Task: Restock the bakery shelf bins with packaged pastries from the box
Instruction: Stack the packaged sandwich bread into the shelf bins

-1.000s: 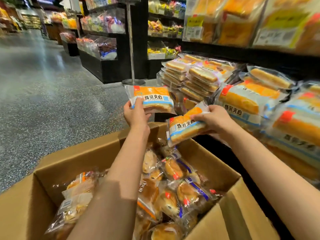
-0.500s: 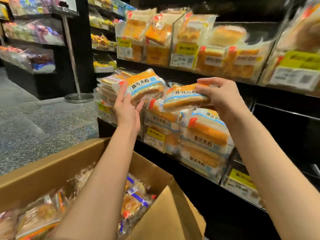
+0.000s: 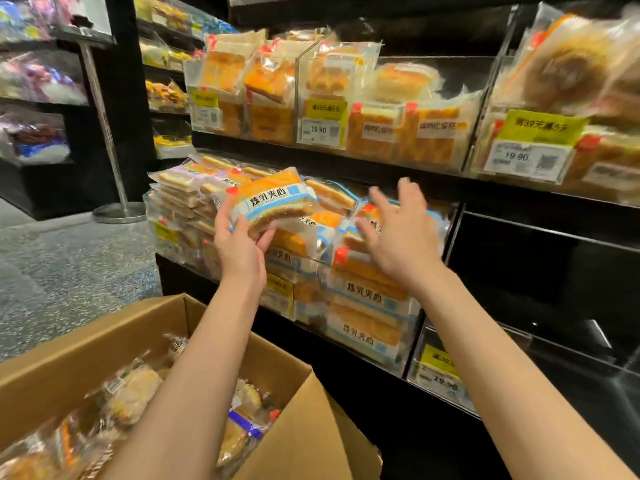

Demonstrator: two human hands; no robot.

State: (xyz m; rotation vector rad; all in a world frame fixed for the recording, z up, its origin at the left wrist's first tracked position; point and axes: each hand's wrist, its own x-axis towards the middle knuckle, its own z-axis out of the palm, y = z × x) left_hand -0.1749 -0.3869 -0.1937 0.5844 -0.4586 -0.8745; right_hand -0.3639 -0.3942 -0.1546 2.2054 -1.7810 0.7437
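Note:
My left hand (image 3: 239,247) grips an orange, white and blue packaged pastry (image 3: 273,199), held tilted in front of the middle shelf bin (image 3: 408,344). That clear bin is stacked with several matching packets (image 3: 367,299). My right hand (image 3: 401,233) hovers over the bin's top packets with fingers spread, holding nothing. The cardboard box (image 3: 138,327) sits open at the lower left, with several wrapped round pastries (image 3: 135,393) inside, partly hidden by my left forearm.
Clear bins on the upper shelf (image 3: 388,109) hold other wrapped cakes behind yellow price tags (image 3: 325,119). To the right of the middle bin is a dark bin (image 3: 554,271) with nothing seen in it. A metal stand pole (image 3: 104,133) rises on the speckled floor at left.
My right hand has let go of its packet over the bin and now has spread fingers. The view has moved closer to the shelf. My left hand still holds its packet.

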